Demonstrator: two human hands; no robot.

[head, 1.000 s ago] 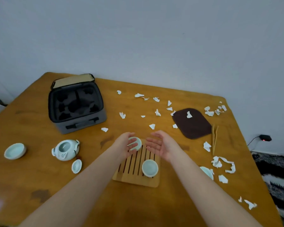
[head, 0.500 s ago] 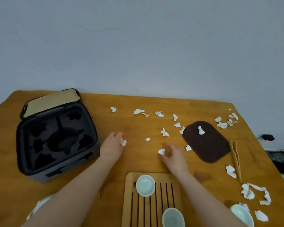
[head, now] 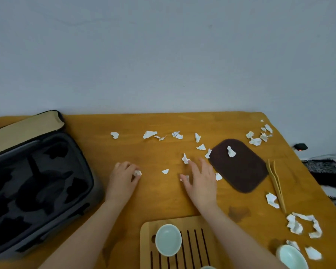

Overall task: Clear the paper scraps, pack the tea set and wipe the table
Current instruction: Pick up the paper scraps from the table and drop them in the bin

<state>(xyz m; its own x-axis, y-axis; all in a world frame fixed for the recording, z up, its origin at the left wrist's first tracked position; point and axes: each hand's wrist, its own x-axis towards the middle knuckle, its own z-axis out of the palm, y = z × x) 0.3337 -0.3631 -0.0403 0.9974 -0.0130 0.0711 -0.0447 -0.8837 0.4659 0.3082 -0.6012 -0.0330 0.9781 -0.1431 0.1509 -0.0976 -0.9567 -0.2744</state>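
White paper scraps lie scattered over the wooden table. My left hand pinches one small scrap between curled fingers, just right of the open grey case. My right hand lies flat with spread fingers; a scrap shows under its thumb and another scrap touches a fingertip. A pale green cup sits on the slatted bamboo tray in front of me. A second cup stands at the lower right.
A dark brown cloth with one scrap on it lies right of my right hand. Bamboo tongs lie beside it. More scraps cluster near the table's right edge and far right corner. A wall stands behind the table.
My left hand has closed its fingers round the small scrap it was reaching. My right hand has spread flat over the scraps beside the cloth. The view has moved closer.
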